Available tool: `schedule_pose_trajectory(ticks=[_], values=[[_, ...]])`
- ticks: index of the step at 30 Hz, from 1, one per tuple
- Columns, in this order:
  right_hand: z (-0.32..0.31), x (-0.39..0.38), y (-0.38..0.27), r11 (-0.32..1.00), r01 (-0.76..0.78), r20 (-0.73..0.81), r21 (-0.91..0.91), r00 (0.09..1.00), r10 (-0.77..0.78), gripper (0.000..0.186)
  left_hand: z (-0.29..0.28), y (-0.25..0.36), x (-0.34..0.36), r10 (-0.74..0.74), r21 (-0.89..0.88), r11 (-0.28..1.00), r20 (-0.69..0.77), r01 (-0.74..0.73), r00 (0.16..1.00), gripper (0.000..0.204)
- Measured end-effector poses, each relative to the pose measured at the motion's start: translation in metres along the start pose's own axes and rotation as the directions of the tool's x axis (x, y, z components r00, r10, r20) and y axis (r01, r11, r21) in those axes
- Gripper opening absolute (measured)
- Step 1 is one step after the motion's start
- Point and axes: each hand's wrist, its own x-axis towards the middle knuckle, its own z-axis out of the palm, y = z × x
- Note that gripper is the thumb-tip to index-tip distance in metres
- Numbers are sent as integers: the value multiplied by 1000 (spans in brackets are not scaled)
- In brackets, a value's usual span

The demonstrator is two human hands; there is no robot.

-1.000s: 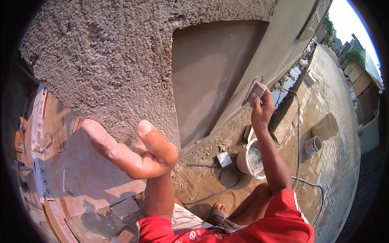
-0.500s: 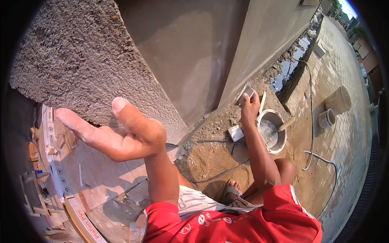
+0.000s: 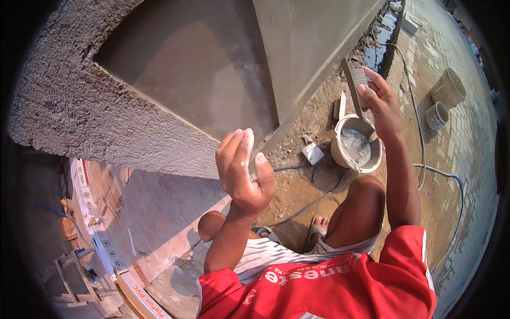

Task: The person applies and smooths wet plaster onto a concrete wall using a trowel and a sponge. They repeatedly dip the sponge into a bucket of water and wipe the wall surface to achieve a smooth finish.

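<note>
I'm gripping a flat tool [image 3: 351, 87] in my right hand [image 3: 383, 105] near the bucket [image 3: 336, 151]; a slipping thumb could be dropping it. My left hand [image 3: 246, 178] is holding nothing.

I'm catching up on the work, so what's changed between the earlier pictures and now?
The right hand, still holding the flat tool, has moved right, away from the smooth wall. The left hand has swung right, its fingers turning from pointing left to pointing up. The camera view has shifted too. Nothing was visibly grasped or released; the bucket and the white block look unmoved.
</note>
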Motion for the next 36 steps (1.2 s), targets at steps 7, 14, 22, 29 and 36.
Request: schedule_pose_trajectory(ticks=[7,14,22,29,36], values=[[-82,-77,76,973,-228,-79,33,970,230,47,111,-101,-152,-378,466,878,816,-111,437,44],[-139,-134,127,909,-404,-295,100,861,415,46,142,-144,-174,-293,492,715,856,-497,425,43],[-149,-111,198,761,-560,-233,327,733,639,30,142,-145,-172,-299,463,710,880,-531,368,37],[-126,-73,300,580,-664,-41,471,641,767,19,148,-147,-166,-299,472,682,877,-558,377,19],[-100,-49,345,505,-674,-108,539,539,835,22,149,-144,-161,-309,472,702,877,-534,369,6]])
